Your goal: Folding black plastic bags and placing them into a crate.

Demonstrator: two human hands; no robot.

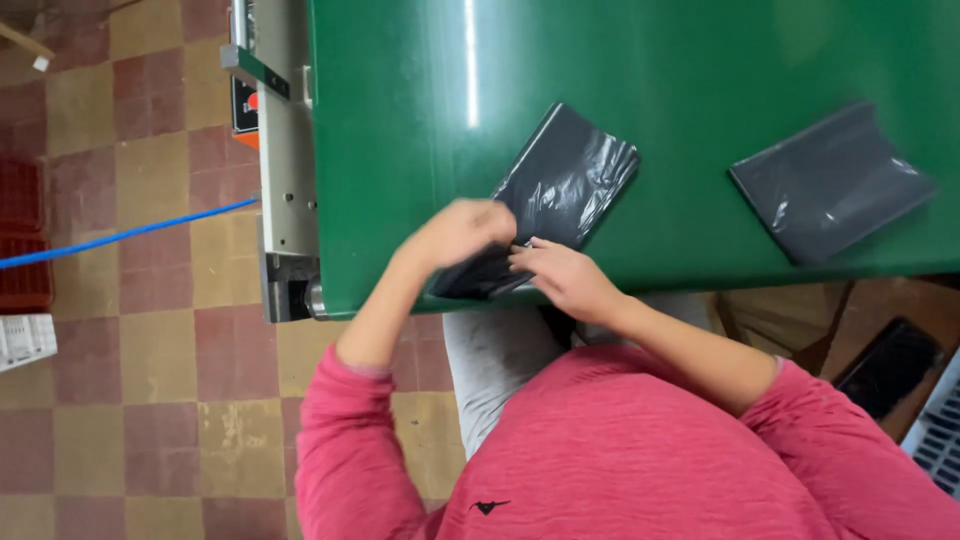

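Head view: I see both hands at the green table's [420, 150] 6 o'clock edge.
Left hand [458, 232]: fingers curled, gripping near dark bag [560, 190].
Right hand [565, 280]: fingers pinching same bag.
Second bag [830, 182]: 3 o'clock, untouched.

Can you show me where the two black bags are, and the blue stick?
near black bag [570, 175], head view, its shiny middle
far black bag [830, 185], head view, its middle
blue stick [130, 235], head view, mid-length
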